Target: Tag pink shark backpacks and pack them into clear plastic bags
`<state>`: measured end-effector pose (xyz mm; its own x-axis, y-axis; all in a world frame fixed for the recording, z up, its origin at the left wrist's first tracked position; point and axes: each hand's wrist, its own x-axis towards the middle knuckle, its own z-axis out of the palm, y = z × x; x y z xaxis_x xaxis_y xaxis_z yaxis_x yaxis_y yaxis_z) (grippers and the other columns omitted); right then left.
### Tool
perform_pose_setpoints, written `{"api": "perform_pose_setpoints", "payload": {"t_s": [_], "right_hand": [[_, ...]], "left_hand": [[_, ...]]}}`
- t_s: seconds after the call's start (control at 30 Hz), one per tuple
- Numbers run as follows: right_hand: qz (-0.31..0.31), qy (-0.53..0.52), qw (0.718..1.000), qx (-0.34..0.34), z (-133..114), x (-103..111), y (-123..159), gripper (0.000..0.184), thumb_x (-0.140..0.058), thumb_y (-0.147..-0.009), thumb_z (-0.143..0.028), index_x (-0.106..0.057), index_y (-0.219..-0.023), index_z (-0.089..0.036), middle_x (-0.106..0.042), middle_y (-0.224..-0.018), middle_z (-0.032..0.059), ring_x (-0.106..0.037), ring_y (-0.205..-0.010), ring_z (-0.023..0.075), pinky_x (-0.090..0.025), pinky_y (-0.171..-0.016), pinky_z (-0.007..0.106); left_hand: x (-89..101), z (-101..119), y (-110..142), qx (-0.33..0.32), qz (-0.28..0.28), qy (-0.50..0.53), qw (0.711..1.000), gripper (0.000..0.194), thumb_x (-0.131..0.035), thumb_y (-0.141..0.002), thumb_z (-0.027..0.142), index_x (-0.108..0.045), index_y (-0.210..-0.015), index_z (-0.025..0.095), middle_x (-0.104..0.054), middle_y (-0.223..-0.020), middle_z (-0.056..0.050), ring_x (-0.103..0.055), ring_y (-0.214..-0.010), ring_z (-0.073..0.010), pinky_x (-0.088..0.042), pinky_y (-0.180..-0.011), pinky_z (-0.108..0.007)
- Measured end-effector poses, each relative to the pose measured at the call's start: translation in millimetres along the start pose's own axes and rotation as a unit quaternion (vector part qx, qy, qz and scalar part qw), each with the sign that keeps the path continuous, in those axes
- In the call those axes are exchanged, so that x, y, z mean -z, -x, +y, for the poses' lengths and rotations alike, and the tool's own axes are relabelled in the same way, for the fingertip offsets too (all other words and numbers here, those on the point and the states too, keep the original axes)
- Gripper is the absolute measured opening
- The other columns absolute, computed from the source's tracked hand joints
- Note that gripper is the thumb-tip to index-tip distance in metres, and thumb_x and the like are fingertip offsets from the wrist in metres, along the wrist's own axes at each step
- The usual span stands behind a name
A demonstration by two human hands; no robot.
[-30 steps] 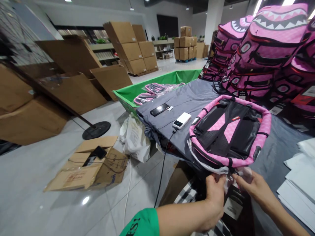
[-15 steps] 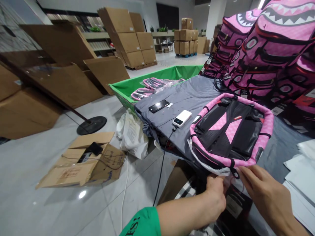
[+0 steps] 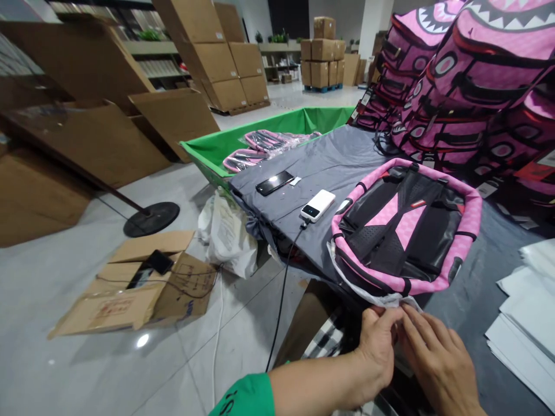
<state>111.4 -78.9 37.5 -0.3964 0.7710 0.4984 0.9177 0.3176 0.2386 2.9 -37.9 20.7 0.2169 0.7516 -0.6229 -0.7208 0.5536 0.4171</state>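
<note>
A pink and black backpack (image 3: 410,230) lies on the grey cloth-covered table, straps side up. Whitish thin plastic (image 3: 353,284), apparently a bag, runs along its near edge. Just below that edge, my left hand (image 3: 376,341) has its thumb and fingers closed on the plastic. My right hand (image 3: 440,361) meets it from the right, fingertips pinched on the same plastic beside the left thumb. What lies under both hands is mostly hidden.
A white power bank (image 3: 318,205) with a cable and a phone (image 3: 275,182) lie left of the backpack. White sheets or bags (image 3: 526,312) are stacked at right. Pink backpacks (image 3: 472,86) stand behind. A green bin (image 3: 208,153) holds wrapped items; an open carton (image 3: 139,289) sits on the floor.
My right hand has moved left and down from the backpack's lower right edge to the plastic beside my left hand. The plastic edge now reaches further right. The view has shifted slightly.
</note>
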Motion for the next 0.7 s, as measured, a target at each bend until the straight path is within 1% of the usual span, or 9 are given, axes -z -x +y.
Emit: {"api": "perform_pose_setpoints", "payload": {"t_s": [0.07, 0.13, 0.23, 0.33, 0.4, 0.47, 0.53, 0.63, 0.7], "right_hand": [[0.008, -0.013, 1.0, -0.005, 0, 2, 1, 0.027, -0.043, -0.102, -0.018, -0.064, -0.119, -0.017, -0.074, -0.117, 0.0092, -0.064, -0.095, 0.0237, -0.042, -0.078, 0.037], [0.026, -0.056, 0.998, -0.011, 2, 5, -1, 0.024, -0.047, -0.101, -0.017, -0.064, -0.119, -0.018, -0.074, -0.115, 0.0083, -0.065, -0.095, 0.0216, -0.043, -0.078, 0.035], [0.073, -0.115, 0.988, -0.067, 5, 4, -7, 0.019, -0.052, -0.101, -0.022, -0.063, -0.116, -0.017, -0.074, -0.107, 0.0094, -0.066, -0.091, 0.0199, -0.047, -0.082, 0.033], [0.094, -0.057, 0.983, -0.147, 6, -7, -15, 0.023, -0.05, -0.103, -0.032, -0.062, -0.111, -0.014, -0.07, -0.096, 0.0104, -0.064, -0.083, 0.0217, -0.048, -0.079, 0.034], [0.091, -0.023, 0.981, -0.168, 5, -15, -19, 0.024, -0.044, -0.105, -0.032, -0.06, -0.103, -0.015, -0.066, -0.088, 0.0085, -0.06, -0.076, 0.0207, -0.046, -0.072, 0.033], [0.089, -0.014, 0.982, -0.168, 4, -21, -22, 0.023, -0.04, -0.106, -0.03, -0.057, -0.096, -0.017, -0.062, -0.08, 0.0057, -0.056, -0.07, 0.0192, -0.043, -0.068, 0.032], [0.077, 0.003, 0.985, -0.154, 4, -23, -24, 0.024, -0.038, -0.107, -0.028, -0.055, -0.092, -0.018, -0.058, -0.077, 0.0045, -0.054, -0.069, 0.0196, -0.041, -0.066, 0.032], [0.055, 0.041, 0.99, -0.123, 4, -19, -25, 0.024, -0.037, -0.104, -0.021, -0.051, -0.085, -0.021, -0.055, -0.075, 0.0047, -0.051, -0.07, 0.0213, -0.038, -0.065, 0.033], [0.038, 0.055, 0.991, -0.112, 4, -16, -25, 0.021, -0.041, -0.1, -0.017, -0.05, -0.082, -0.022, -0.054, -0.076, 0.0049, -0.05, -0.071, 0.0217, -0.036, -0.064, 0.033]], "left_hand": [[-1.6, -1, -1, -0.011, 0.015, -0.021, 1.0, 0.034, -0.087, -0.055, 0.027, -0.062, -0.076, 0.018, -0.072, -0.081, -0.004, -0.067, -0.082, -0.0205, -0.052, -0.084, -0.035], [-4.6, -4, -4, -0.014, 0.037, -0.037, 0.999, 0.032, -0.085, -0.057, 0.025, -0.061, -0.076, 0.019, -0.072, -0.081, -0.004, -0.067, -0.081, -0.021, -0.053, -0.083, -0.036], [-9.8, -8, -12, -0.028, 0.062, -0.056, 0.996, 0.031, -0.083, -0.057, 0.018, -0.063, -0.08, 0.019, -0.072, -0.078, -0.002, -0.067, -0.078, -0.02, -0.052, -0.079, -0.035], [-11.4, -12, -18, -0.061, 0.068, -0.079, 0.993, 0.035, -0.085, -0.056, 0.018, -0.066, -0.086, 0.018, -0.072, -0.079, -0.002, -0.066, -0.077, -0.0193, -0.051, -0.078, -0.034], [-8.7, -13, -19, -0.066, 0.066, -0.102, 0.99, 0.033, -0.086, -0.057, 0.022, -0.067, -0.084, 0.017, -0.072, -0.078, -0.003, -0.066, -0.076, -0.0192, -0.051, -0.077, -0.034], [-3.2, -13, -17, -0.061, 0.071, -0.12, 0.988, 0.031, -0.087, -0.059, 0.025, -0.066, -0.081, 0.017, -0.072, -0.078, -0.003, -0.065, -0.075, -0.0191, -0.05, -0.075, -0.034], [3.7, -13, -14, -0.06, 0.068, -0.126, 0.988, 0.03, -0.087, -0.061, 0.027, -0.065, -0.08, 0.018, -0.072, -0.079, -0.003, -0.065, -0.076, -0.0197, -0.05, -0.076, -0.034], [11.0, -11, -9, -0.073, 0.04, -0.125, 0.989, 0.031, -0.089, -0.062, 0.033, -0.069, -0.079, 0.016, -0.072, -0.079, -0.005, -0.066, -0.08, -0.0211, -0.051, -0.082, -0.036], [11.4, -9, -7, -0.085, 0.033, -0.134, 0.987, 0.032, -0.09, -0.061, 0.036, -0.072, -0.077, 0.015, -0.072, -0.078, -0.006, -0.065, -0.08, -0.0213, -0.051, -0.084, -0.037]]}}
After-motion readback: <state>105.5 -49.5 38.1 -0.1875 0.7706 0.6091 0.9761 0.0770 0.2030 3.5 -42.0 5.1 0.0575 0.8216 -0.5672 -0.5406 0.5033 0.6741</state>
